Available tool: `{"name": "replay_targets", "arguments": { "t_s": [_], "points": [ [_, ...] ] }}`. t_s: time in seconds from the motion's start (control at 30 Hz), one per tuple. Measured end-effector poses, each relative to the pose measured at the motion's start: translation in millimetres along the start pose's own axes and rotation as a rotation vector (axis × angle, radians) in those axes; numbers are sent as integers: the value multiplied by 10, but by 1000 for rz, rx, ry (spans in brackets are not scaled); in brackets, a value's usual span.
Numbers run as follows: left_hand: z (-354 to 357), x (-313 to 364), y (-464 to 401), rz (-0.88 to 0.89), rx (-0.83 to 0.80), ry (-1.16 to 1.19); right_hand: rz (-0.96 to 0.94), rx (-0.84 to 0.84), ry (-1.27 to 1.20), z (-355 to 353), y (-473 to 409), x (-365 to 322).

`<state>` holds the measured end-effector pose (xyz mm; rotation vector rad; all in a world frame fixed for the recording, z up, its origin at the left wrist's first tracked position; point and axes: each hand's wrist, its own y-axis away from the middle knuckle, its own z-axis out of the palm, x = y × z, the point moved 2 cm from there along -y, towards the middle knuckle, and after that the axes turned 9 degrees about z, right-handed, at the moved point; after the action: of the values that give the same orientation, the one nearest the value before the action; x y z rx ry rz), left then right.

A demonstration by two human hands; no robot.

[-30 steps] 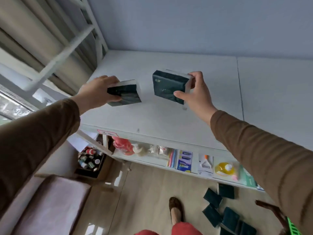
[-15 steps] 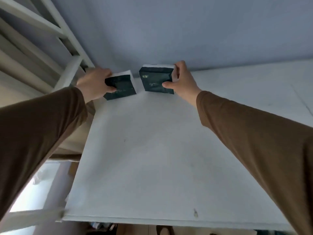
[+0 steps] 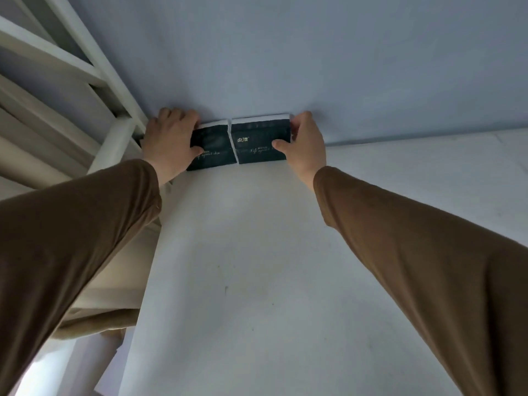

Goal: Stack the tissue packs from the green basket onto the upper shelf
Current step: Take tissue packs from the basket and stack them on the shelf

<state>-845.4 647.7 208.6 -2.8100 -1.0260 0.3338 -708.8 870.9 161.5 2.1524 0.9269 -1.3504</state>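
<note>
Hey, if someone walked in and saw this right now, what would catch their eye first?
Two dark green tissue packs, the left tissue pack and the right tissue pack, lie side by side at the back of the white upper shelf, against the blue-grey wall. The left hand grips one and the right hand the other, both from the outer ends, brown sleeves reaching up.

The right tissue pack (image 3: 258,144) bears gold "金漂"; script below is illegible
</note>
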Motion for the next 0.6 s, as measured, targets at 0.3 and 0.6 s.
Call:
{"name": "replay_targets", "arguments": {
  "t_s": [0.3, 0.6],
  "points": [
    [-112, 109, 82, 4, -51, -36, 40, -9, 81, -39, 140, -15],
    [-445, 1664, 837, 37, 41, 51, -217, -32, 476, -1445, 1020, 471]
  ]
}}
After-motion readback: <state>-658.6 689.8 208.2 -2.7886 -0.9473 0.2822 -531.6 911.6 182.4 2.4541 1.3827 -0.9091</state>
